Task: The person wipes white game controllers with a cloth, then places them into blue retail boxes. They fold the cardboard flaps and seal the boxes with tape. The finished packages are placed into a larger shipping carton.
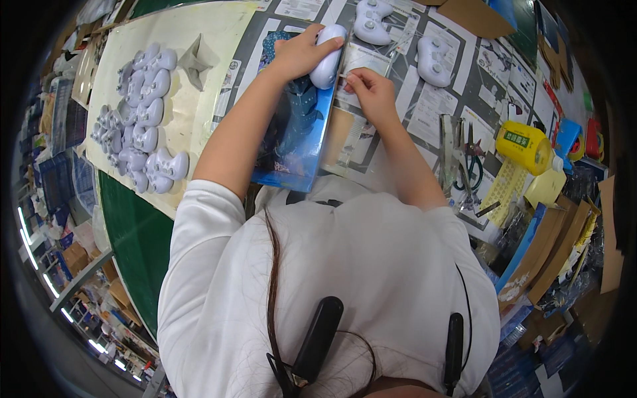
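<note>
My left hand [302,54] is closed around a white game controller [327,61], seen edge-on, with the thumb lying across it. Beneath that hand lies a blue patterned box [289,149], its long side toward me. Just right of the controller, my right hand [373,94] has thumb and forefinger pressed together; what they pinch, if anything, is too small to make out. Two more white controllers rest past my hands, a far controller [372,22] and another controller [433,62] further right.
Several white controllers [142,99] lie clustered at the left on a pale sheet [186,126], beside a grey folded piece [196,63]. At right are scissors [474,162], a yellow bottle [527,147] on its side, a blue tape dispenser [568,140] and cardboard [554,249].
</note>
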The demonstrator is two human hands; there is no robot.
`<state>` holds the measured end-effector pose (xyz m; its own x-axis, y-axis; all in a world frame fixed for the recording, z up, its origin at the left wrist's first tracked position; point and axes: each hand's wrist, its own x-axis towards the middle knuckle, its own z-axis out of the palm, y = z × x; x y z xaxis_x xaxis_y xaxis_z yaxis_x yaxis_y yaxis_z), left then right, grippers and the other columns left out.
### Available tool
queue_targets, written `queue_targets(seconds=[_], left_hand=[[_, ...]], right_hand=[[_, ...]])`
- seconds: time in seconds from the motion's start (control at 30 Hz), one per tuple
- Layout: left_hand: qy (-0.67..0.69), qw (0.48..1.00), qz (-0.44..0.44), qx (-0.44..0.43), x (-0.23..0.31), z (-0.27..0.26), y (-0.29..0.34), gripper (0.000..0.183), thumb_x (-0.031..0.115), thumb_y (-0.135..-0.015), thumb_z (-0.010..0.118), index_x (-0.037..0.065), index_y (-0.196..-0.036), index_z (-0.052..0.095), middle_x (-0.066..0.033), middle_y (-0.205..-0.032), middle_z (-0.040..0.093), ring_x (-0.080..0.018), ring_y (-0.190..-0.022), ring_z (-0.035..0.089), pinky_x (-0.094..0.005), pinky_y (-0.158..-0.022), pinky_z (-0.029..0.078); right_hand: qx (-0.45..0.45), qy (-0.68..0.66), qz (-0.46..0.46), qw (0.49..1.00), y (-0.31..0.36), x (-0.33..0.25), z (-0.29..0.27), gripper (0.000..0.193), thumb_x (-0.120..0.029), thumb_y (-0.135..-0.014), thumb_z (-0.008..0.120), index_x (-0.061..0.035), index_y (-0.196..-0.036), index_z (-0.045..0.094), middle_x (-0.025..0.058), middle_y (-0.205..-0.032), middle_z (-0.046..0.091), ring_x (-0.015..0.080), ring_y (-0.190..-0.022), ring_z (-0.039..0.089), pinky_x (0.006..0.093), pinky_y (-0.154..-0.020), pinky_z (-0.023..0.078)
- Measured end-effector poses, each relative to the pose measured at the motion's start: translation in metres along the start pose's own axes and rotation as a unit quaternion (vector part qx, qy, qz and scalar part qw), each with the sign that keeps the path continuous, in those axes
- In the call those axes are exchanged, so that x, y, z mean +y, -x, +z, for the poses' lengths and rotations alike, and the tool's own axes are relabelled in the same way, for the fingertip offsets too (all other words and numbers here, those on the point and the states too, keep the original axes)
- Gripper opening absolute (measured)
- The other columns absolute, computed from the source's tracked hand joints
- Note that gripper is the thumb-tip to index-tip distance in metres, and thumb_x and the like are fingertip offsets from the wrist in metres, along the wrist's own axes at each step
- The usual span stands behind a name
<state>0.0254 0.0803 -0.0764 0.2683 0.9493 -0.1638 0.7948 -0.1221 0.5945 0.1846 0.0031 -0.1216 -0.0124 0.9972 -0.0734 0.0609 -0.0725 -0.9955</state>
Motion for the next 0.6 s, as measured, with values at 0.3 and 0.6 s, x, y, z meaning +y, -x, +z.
queue_targets(seconds=[0.3, 0.6], left_hand=[[-0.003, 1.000, 0.023, 0.015, 0.001, -0.001, 0.002, 0.066, 0.063, -0.073, 0.042, 0.015, -0.119, 0.046, -0.0146, -0.096, 0.061, -0.0299, -0.094, 0.057, -0.0413, -0.086, 0.028], [-0.017, 1.000, 0.016, 0.002, -0.001, 0.003, 0.002, 0.068, 0.062, -0.075, 0.042, 0.014, -0.122, 0.042, -0.0134, -0.097, 0.061, -0.0239, -0.094, 0.055, -0.0370, -0.085, 0.025]], right_hand=[[0.014, 0.055, 0.034, 0.998, 0.011, -0.008, 0.004, 0.014, -0.011, -0.079, 0.059, 0.0011, -0.084, 0.062, 0.0053, -0.062, 0.060, 0.0081, -0.059, 0.058, 0.0205, -0.054, 0.044], [0.044, -0.001, 0.049, 0.998, 0.014, -0.009, 0.023, 0.013, -0.010, -0.083, 0.054, 0.0020, -0.081, 0.059, 0.0025, -0.063, 0.056, 0.0066, -0.057, 0.051, 0.0182, -0.053, 0.041]])
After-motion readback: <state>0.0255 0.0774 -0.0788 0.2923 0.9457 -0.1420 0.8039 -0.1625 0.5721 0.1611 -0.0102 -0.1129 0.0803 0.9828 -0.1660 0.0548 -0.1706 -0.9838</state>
